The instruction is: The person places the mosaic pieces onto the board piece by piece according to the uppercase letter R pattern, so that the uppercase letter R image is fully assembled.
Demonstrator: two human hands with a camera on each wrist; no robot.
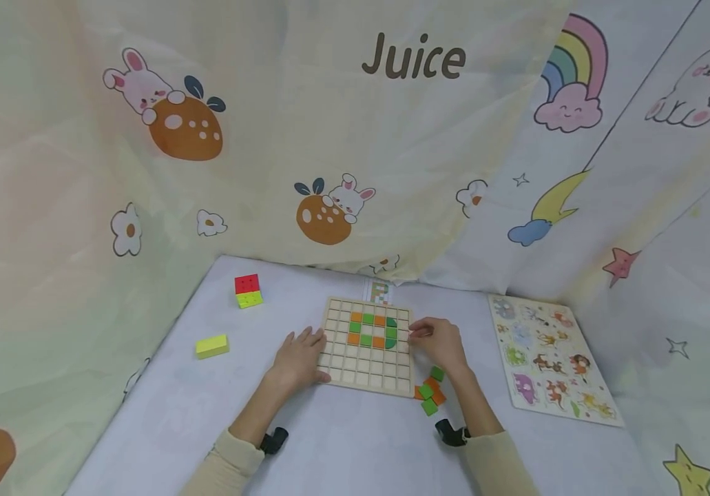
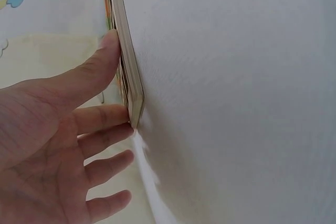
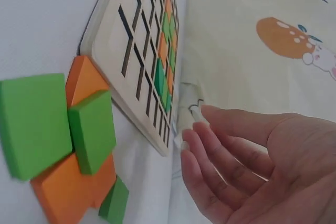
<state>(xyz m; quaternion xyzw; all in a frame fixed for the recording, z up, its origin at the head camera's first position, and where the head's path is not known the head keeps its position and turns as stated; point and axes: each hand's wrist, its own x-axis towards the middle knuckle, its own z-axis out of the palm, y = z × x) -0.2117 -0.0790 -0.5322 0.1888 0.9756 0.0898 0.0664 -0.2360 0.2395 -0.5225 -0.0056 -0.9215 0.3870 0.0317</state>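
A wooden grid board (image 1: pixel 361 365) lies flat on the table in the head view. Orange and green tiles (image 1: pixel 368 319) form a ring in its upper part, with rounded dark green pieces at the right corners. My left hand (image 1: pixel 297 358) rests along the board's left edge, its fingers spread; the thumb touches the rim (image 2: pixel 131 72) in the left wrist view. Beside the right edge is my right hand (image 1: pixel 441 342), fingers loosely bent. In the right wrist view, nothing shows between its thumb and fingers. Loose green and orange tiles (image 3: pixel 37 124) lie piled near the board's lower right corner.
Behind the board lies a small pattern card (image 1: pixel 381 293). To the left are a red and yellow cube (image 1: pixel 247 291) and a yellow block (image 1: pixel 212 346). An animal picture board (image 1: pixel 549 365) lies at the right. Printed cloth (image 1: pixel 416 158) hangs behind the table.
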